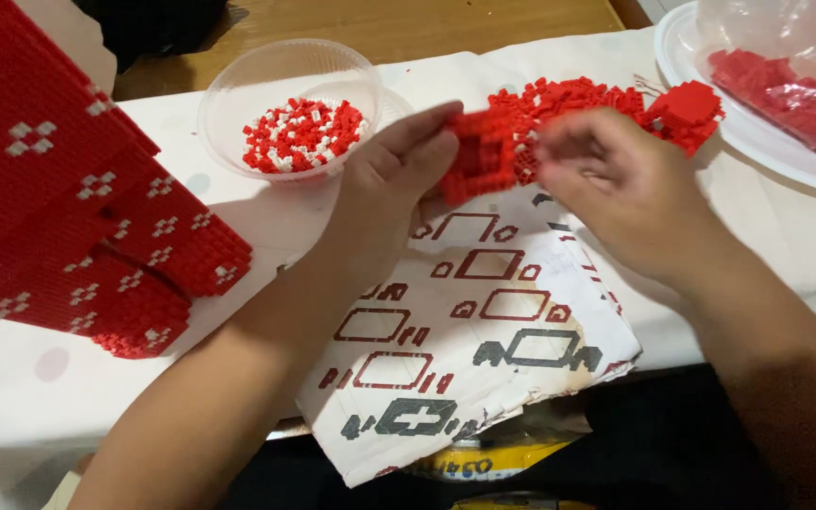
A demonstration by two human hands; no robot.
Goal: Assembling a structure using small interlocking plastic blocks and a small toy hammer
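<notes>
My left hand (pixel 391 179) and my right hand (pixel 616 189) meet above the table and together hold a small red block assembly (pixel 484 156) made of tiny bricks. The left fingers grip its left edge. The right fingertips pinch at its right side, blurred by motion. Under the hands lies a creased paper instruction sheet (pixel 484 331) printed with red and dark brick diagrams. Just behind the hands, a heap of loose red bricks (pixel 606 99) rests on the white cloth.
A large red model with white dot patterns (pixel 77 208) fills the left. A clear plastic bowl (pixel 238 85) holds red and white bricks. At the right, a white plate (pixel 767 151) carries a plastic bag of red bricks (pixel 795 85). Wooden tabletop lies behind.
</notes>
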